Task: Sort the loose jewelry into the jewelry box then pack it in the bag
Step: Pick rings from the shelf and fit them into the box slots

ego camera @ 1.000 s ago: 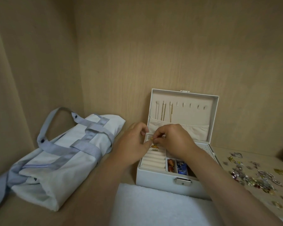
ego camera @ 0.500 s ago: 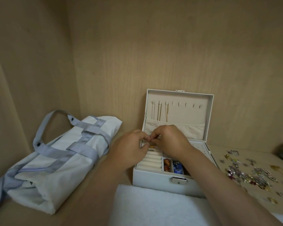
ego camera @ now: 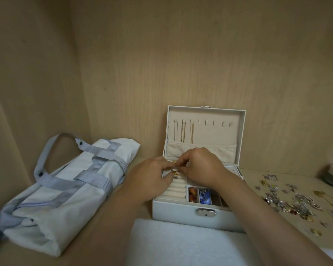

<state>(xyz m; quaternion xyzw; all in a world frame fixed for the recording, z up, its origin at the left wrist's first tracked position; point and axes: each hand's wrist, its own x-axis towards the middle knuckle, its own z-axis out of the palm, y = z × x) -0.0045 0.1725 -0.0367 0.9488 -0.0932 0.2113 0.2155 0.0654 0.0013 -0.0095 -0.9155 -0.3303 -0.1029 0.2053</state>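
Both hands pinch one small gold piece (ego camera: 175, 172) over the ring rolls (ego camera: 176, 189) of the jewelry box (ego camera: 181, 214), left hand (ego camera: 152, 177) at nine o'clock of it, right hand (ego camera: 200, 166) at two o'clock.

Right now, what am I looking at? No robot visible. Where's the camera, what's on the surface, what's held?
There is no robot here: a person works with two bare hands. The single picture comes from a wide-angle camera worn on the person's head, looking forward and down, so both forearms reach in from the bottom edge.

On the wooden surface, a white jewelry box stands open with its lid upright; thin chains hang inside the lid. A pale bag with grey straps lies to its left. Loose jewelry is scattered to its right. A white towel lies in front.

The left hand and right hand meet over the box's ring rolls, pinching a small gold piece between the fingertips. What kind of piece it is, the blur hides.
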